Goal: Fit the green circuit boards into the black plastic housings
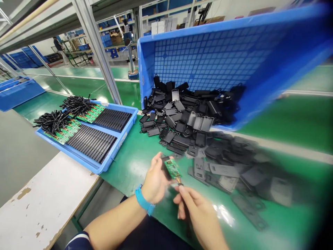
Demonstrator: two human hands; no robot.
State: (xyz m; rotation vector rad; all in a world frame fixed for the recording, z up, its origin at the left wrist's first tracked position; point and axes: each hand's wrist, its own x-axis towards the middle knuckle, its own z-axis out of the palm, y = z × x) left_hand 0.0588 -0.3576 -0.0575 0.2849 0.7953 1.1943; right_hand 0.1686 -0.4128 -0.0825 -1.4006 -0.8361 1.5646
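My left hand [154, 180], with a blue band at the wrist, is closed around a black plastic case [165, 168]. A green circuit board [172, 169] lies tilted over that case. Short coloured wires [178, 180] run from the board's near end into a black cable. My right hand [194, 205] pinches the cable between thumb and fingers, just below the wires. Whether the board sits inside the case or only against it, I cannot tell. Right beside the hands, loose black case parts [199, 168] lie on the green bench.
A large blue crate [221, 52] lies on its side, spilling a heap of black cases [171, 111]. Left, a blue tray [104, 168] holds rows of black-cased units and green boards with cables. A metal post [97, 48] rises behind it. A white board [39, 205] is at lower left.
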